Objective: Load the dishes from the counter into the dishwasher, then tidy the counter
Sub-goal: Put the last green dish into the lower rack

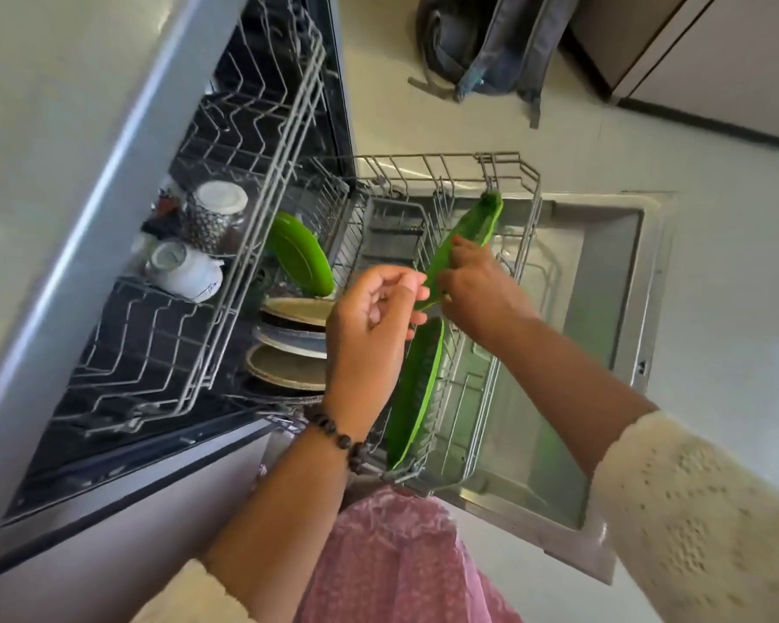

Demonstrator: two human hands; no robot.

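two hands meet mid-frame: right hand [473, 285] pinches a flat green plastic plate [462, 245] on edge, long axis slanting toward upper right above the grey wire lower rack [520, 245]; left hand [369, 326] loosely curled, holding nothing.

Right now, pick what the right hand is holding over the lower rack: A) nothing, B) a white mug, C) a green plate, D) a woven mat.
C: the right hand grips the edge of a green plate tilted above the lower rack, while the left hand hovers beside it with loosely curled fingers.
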